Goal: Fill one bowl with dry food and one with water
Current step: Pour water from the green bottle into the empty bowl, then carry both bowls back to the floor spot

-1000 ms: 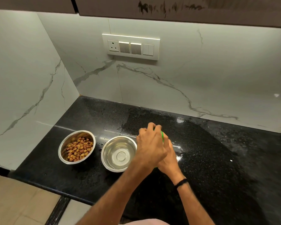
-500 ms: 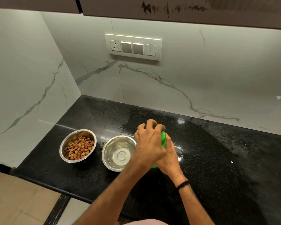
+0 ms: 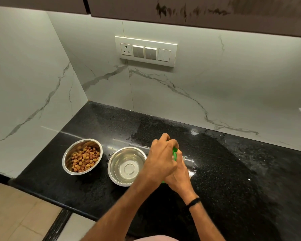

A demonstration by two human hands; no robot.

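A person's left hand [image 3: 161, 158] is closing its grip over the top of a green plastic bottle [image 3: 174, 153], fingers curled as if working the cap, while the right hand [image 3: 178, 176] is wrapping around the bottle's body below and bracing it just above the black speckled stone counter [image 3: 233, 180]. Only slivers of green are showing between the two hands; whether the cap is on or off cannot be told. Just left of the hands, the plain steel bowl [image 3: 127, 166] is sitting near the counter's front edge, looking empty or holding only a shallow film. Beside it, toward the left edge, a second steel bowl [image 3: 82, 156] is already holding brown dry kibble [image 3: 84, 158]. Judging by this, the water half is what remains. Done well, the lower hand is holding the bottle firm and upright while the upper hand twists, so nothing is sloshing out onto the counter, which is already glistening with wet patches behind the hands.
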